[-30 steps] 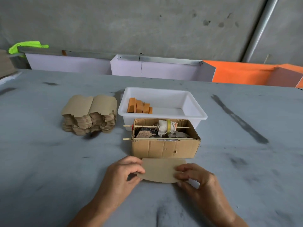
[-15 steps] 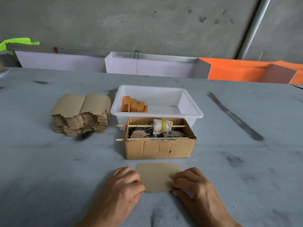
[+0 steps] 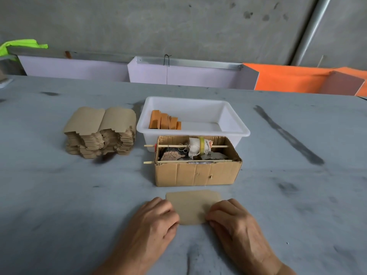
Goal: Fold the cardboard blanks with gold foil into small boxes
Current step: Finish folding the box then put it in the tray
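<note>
One cardboard blank (image 3: 193, 205) lay flat on worktop (image 3: 59, 195), left hand (image 3: 153, 221) and right hand (image 3: 234, 221) pinched its sides with curled fingers, one blank stack (image 3: 101, 132), two boxes behind

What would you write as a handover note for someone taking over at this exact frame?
Left hand and right hand: fingers curled down onto the side edges of one flat cardboard blank on the table.
Stack of unfolded blanks sits far left.
White tub holds a few orange folded boxes.
Left: fold this blank, then the stack.
</note>
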A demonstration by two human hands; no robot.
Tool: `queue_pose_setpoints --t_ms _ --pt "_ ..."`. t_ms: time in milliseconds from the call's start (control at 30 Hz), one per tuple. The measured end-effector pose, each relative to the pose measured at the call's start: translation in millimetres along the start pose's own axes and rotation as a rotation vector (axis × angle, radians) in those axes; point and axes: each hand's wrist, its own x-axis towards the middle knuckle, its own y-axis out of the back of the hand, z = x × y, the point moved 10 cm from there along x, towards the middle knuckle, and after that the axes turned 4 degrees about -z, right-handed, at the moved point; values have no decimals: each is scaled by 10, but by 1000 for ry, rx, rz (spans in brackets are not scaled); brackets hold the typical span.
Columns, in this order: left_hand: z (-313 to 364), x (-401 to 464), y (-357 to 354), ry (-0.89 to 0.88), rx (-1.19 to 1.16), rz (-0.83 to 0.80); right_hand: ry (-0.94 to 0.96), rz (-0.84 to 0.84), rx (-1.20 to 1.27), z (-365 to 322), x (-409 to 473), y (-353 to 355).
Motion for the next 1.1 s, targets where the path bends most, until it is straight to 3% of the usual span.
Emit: queue_pose_setpoints --t_ms 233,367,467,567,733,933,1100 --pt "-34 22 89 45 8 80 18 40 5 -62 -45 52" --pt "-156 29 82 110 -115 124 -31 85 56 -17 -64 75" --pt "-309 59 55 237 -436 150 -219 130 217 225 -104 81" --pt "-471 122 -55 478 -841 177 -503 162 506 556 -138 33" --pt "-625 202 -220 776 -1252 265 -650 299 758 705 7 109" --pt "-701 263 -284 861 -1355 326 -775 354 909 751 64 79" --pt "-696 314 -205 813 -1337 328 -830 339 1092 739 94 47"
